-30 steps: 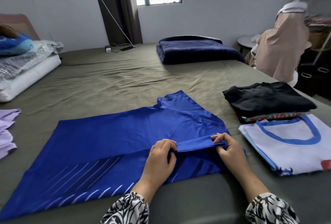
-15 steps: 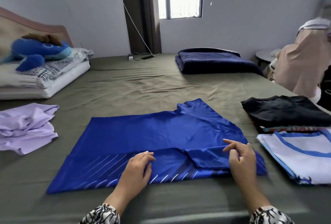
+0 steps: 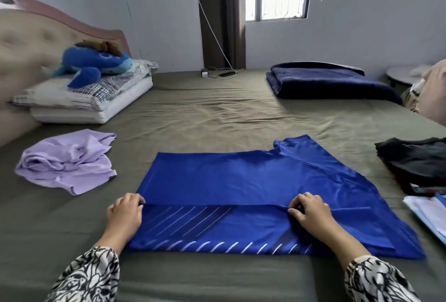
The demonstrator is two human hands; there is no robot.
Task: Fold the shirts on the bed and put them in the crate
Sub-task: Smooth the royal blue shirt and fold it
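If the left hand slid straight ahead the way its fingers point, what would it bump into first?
Probably only more of the blue shirt. The left hand points up the bed across the shirt; beyond lies bare sheet, then maybe the charger far off. The purple shirt lies off to the left.

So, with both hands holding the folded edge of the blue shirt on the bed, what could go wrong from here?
1. The blue shirt looks shiny and slippery. The left hand and right hand grip only the ends of the fold, so the middle may sag or slide crooked.
2. The right sleeve part spreads toward the white shirt and could catch or disturb it.
3. No crate is in view, so carrying the folded shirt there may loosen it.
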